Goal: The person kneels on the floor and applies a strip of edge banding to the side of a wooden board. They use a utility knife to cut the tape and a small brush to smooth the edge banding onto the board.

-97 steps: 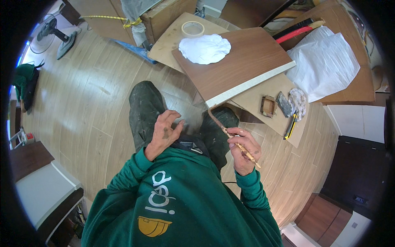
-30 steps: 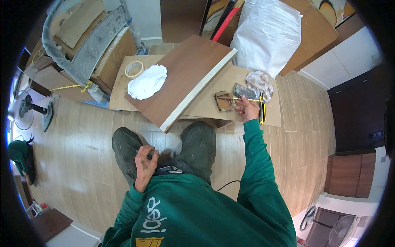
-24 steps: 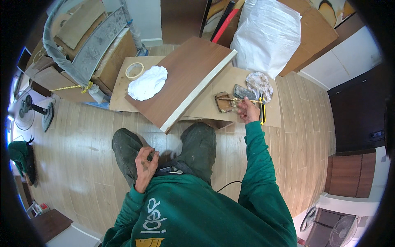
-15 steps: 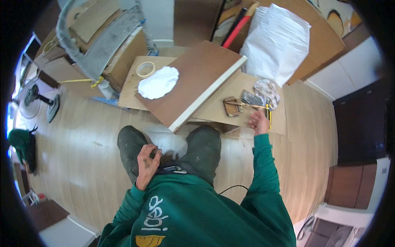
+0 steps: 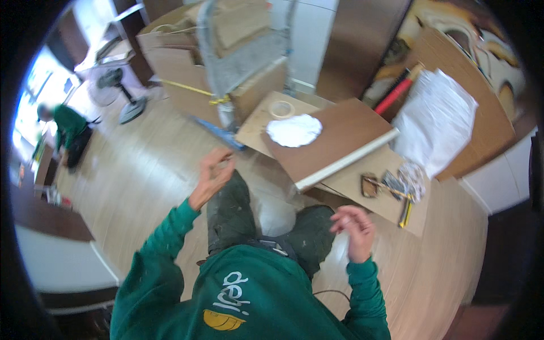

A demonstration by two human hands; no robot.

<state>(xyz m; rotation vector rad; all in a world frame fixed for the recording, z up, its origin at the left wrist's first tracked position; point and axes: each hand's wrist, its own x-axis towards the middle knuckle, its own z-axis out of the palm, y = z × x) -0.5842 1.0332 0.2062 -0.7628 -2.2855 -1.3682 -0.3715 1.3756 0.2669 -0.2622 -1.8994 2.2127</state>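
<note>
My left hand (image 5: 213, 177) is raised in front of my left thigh, its fingers loosely bent, and I see nothing in it. Above my right knee hovers my right hand (image 5: 356, 231), half curled, a bit smeared by motion and with nothing visible in it. Beyond my knees a brown board (image 5: 334, 133) with a pale edge lies on a cardboard sheet (image 5: 409, 222). A crumpled white cloth (image 5: 294, 131) rests on the board, next to a roll of tape (image 5: 281, 109). Right of the board are a small brown container (image 5: 369, 185), a stained rag (image 5: 412, 177) and a yellow-and-black cutter knife (image 5: 405, 214).
A grey hand truck (image 5: 241, 59) and cardboard boxes (image 5: 184, 93) stand at the far left. A white sack (image 5: 436, 122) leans at the back right beside a red tool handle (image 5: 394, 96). On the left are a fan (image 5: 116, 88) and another person (image 5: 71, 130) bent low.
My right hand has drawn back from the things on the cardboard toward my knee. My left hand has risen off my lap. The view has swung left, shifting the scene rightward.
</note>
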